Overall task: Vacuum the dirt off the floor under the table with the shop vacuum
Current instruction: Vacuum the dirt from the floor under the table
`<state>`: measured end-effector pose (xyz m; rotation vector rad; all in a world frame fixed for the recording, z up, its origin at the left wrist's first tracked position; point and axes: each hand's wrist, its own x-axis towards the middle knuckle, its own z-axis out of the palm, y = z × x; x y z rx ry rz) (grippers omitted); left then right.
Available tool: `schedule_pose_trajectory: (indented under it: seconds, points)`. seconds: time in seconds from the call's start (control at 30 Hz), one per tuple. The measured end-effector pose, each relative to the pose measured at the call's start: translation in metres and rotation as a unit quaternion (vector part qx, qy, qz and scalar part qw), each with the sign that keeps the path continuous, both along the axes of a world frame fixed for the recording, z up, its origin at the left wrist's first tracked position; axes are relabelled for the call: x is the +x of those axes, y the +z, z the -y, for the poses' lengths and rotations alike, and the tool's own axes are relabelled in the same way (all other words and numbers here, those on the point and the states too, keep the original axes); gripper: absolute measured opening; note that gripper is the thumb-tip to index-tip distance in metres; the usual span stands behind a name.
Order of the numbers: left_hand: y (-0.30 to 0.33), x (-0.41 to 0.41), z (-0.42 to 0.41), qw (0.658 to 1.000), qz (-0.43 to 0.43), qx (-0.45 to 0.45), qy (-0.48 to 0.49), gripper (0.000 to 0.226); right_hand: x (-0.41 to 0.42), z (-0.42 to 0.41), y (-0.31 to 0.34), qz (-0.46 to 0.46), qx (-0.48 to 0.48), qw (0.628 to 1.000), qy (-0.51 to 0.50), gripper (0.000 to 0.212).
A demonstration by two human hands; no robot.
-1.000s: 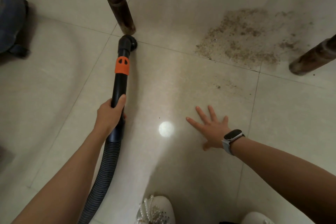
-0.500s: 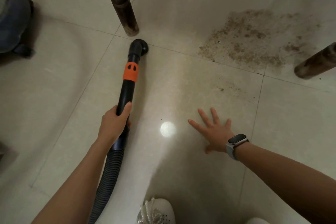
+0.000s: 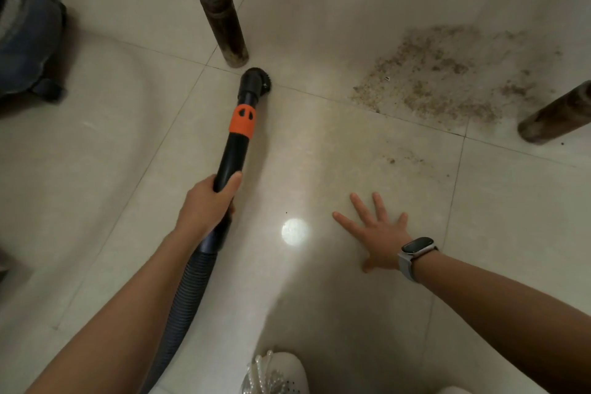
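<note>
My left hand grips the black vacuum wand, which has an orange collar and a ribbed hose trailing back toward me. Its round brush nozzle sits on the pale tiled floor just below a dark table leg. A wide patch of brown dirt lies on the tiles to the right of the nozzle, well apart from it. My right hand, with a watch on its wrist, lies flat on the floor with fingers spread.
A second table leg stands at the right edge beside the dirt. The grey-blue shop vacuum body sits at far left. My white shoe shows at the bottom. A few crumbs lie below the main patch.
The nozzle has shifted rightward along the floor, away from the foot of the near table leg and closer to the dirt. My right hand has stayed flat on the tiles.
</note>
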<state>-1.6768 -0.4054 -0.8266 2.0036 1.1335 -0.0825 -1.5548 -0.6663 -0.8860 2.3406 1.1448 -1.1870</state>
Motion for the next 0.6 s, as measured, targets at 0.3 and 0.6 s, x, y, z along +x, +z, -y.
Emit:
schedule_pose_trajectory:
  seconds: [0.3, 0.6]
  points:
    - [0.007, 0.056, 0.02, 0.998, 0.014, -0.03, -0.058, 0.033, 0.001, 0.0, 0.001, 0.006, 0.002, 1.0, -0.004, 0.114]
    - [-0.004, 0.026, 0.059, 0.985, 0.015, -0.1, -0.143, 0.025, 0.003, 0.002, 0.001, -0.002, 0.006, 1.0, -0.001, 0.107]
